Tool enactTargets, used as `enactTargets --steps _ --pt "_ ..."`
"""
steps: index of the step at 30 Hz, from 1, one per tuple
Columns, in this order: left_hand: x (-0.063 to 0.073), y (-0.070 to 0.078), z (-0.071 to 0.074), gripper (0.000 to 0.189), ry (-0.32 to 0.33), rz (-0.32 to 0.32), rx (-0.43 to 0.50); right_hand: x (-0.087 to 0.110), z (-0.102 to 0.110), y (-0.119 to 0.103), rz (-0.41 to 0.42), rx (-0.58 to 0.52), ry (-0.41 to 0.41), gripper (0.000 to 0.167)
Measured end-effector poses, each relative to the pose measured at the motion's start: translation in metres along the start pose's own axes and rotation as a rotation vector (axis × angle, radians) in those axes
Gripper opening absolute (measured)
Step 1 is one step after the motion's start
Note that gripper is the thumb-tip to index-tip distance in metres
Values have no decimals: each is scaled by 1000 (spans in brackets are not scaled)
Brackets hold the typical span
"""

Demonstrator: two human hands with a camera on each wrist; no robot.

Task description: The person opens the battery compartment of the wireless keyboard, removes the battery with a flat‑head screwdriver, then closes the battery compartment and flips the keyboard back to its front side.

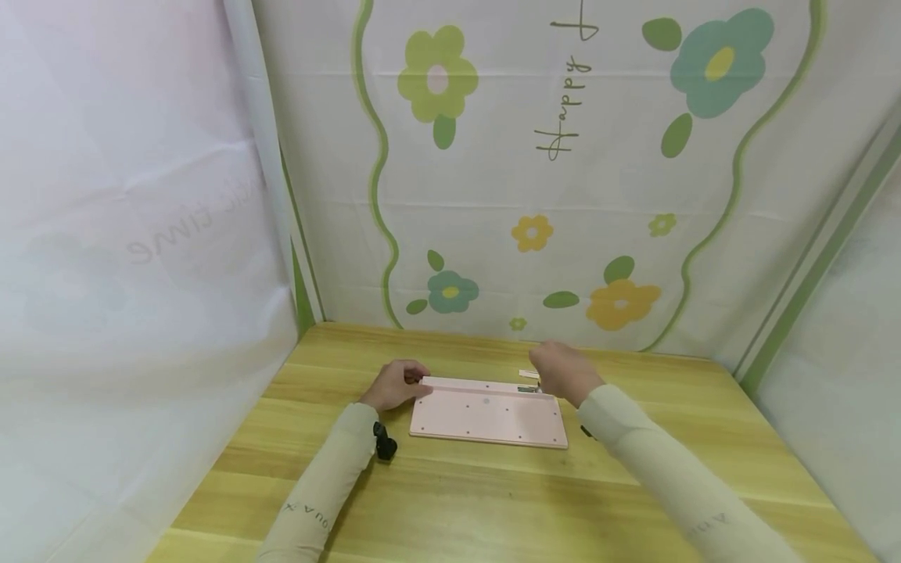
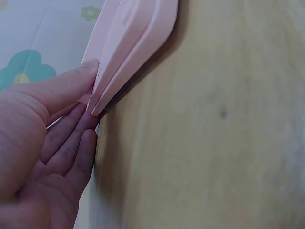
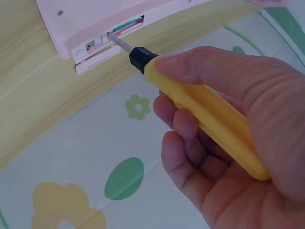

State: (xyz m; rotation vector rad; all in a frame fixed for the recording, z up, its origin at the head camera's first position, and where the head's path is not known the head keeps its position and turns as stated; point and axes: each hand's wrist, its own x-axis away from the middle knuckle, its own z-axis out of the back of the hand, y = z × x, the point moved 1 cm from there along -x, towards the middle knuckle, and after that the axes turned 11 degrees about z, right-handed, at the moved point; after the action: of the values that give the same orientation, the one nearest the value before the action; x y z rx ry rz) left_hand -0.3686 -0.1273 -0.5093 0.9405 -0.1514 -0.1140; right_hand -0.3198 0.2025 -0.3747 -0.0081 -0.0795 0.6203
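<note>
A pink keyboard (image 1: pixel 486 420) lies underside up on the table, small screws dotted over its back. At its far left corner my left hand (image 1: pixel 394 385) pinches the edge, thumb on top and fingers beneath, as the left wrist view of the keyboard (image 2: pixel 136 43) shows. My right hand (image 1: pixel 565 371) grips a yellow-handled screwdriver (image 3: pixel 207 112) over the far right corner. Its metal tip meets the keyboard inside an open battery compartment (image 3: pixel 127 25), where a green and red strip shows. Just beyond that edge lies a slim pink cover (image 3: pixel 97 60).
The wooden table (image 1: pixel 436 500) ends at a hanging white cloth (image 1: pixel 493 188) printed with flowers, close behind the keyboard. More white cloth (image 1: pixel 141 313) hangs on the left side. A black device (image 1: pixel 384 444) sits at the left wrist.
</note>
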Motion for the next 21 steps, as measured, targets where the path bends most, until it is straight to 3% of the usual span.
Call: enactTargets --steps 4,7,14,21 --pt "0 1 1 28 0 12 11 -3 -1 9 -7 -33 -8 37" --pt "0 0 1 28 1 14 4 0 -3 26 21 -103 31 45" --pt "2 0 3 29 9 -3 -9 18 -13 73 73 -323 128 8" --pt "0 0 1 27 6 -16 -15 36 -33 106 -22 -553 121 14"
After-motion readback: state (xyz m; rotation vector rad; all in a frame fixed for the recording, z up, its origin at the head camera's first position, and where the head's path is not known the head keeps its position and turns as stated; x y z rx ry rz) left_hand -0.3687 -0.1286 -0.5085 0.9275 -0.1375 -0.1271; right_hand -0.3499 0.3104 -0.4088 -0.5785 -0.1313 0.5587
